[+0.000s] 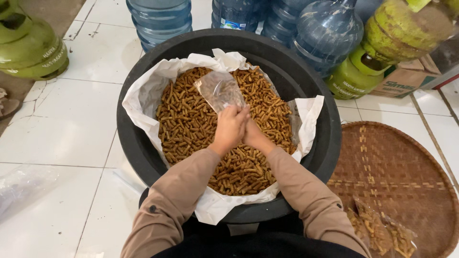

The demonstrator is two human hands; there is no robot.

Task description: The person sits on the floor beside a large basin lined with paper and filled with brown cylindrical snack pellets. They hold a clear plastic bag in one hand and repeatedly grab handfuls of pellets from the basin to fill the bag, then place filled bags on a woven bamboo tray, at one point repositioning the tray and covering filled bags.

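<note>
A black round tub lined with white paper holds a heap of small brown fried snack sticks. My left hand and my right hand meet over the middle of the heap, pressed side by side. Together they grip the lower end of a small clear plastic bag, which stands up and away from me, looking puffed and nearly empty. Brown sleeves cover both of my forearms.
A round woven bamboo tray lies at right with filled clear snack bags on it. Blue water jugs and green gas cylinders stand on the white tiled floor behind. Crumpled clear plastic lies at left.
</note>
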